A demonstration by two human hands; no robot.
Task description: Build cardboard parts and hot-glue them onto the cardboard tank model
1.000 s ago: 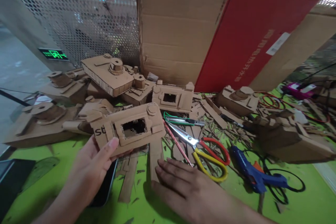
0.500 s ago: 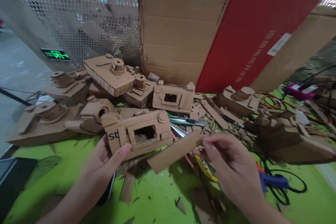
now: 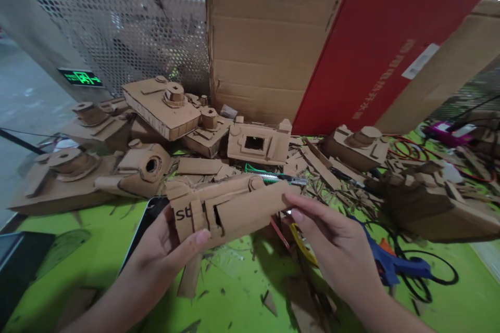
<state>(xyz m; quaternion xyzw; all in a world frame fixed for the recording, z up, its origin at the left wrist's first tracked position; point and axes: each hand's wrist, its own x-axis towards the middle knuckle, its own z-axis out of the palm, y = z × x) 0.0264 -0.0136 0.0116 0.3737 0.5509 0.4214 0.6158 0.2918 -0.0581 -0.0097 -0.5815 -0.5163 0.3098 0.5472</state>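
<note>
My left hand [image 3: 164, 255] grips the left end of a cardboard model piece [image 3: 191, 218] with raised strips, black letters and a cut-out window, its thumb on the front face. Between thumb and fingers, my right hand [image 3: 328, 244] pinches the right end of a plain cardboard strip [image 3: 250, 210]. That strip lies across the front of the model piece and covers most of the window. A similar cardboard piece with a rectangular opening [image 3: 273, 141] stands behind them.
Cardboard models [image 3: 156, 109] are piled at the left and back. Right of centre lie a green cutter [image 3: 269, 177], scraps [image 3: 320, 166] and a blue glue gun [image 3: 402, 265] with a black cable. A large cardboard sheet [image 3: 265, 36] stands behind; a dark phone [image 3: 144, 223] lies beside my left hand.
The strip has moved left and up, from beside the model piece to across its window. The model piece has shifted slightly right and down in my left hand.
</note>
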